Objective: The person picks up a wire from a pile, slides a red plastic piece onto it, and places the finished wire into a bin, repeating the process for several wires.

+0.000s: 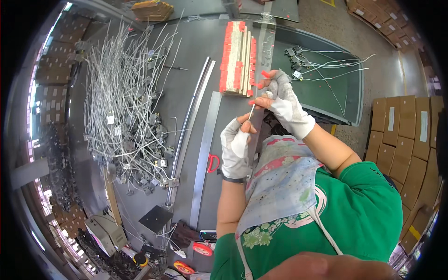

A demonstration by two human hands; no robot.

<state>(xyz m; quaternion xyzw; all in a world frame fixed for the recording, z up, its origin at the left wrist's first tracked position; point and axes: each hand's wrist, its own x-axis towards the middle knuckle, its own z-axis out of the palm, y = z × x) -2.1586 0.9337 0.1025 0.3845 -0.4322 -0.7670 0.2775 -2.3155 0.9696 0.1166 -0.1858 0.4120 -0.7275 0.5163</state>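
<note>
- Together, the left hand [236, 144] and right hand [288, 103], in white fabric fingerless gloves [233, 163], pinch a slim, pale, straight rod [252, 112], the right at its red tip.
- Small red pieces [266, 74] sit at the right fingers.
- Just beyond lies a blocky stack of pale, red-ended strips [235, 60].
- Leftward, thin whitish wires [121, 79] tangle on the grey tabletop [198, 44].

Brown cardboard boxes [406, 116] stand stacked at the right, and a beige boxy device [103, 234] sits lower left.
</note>
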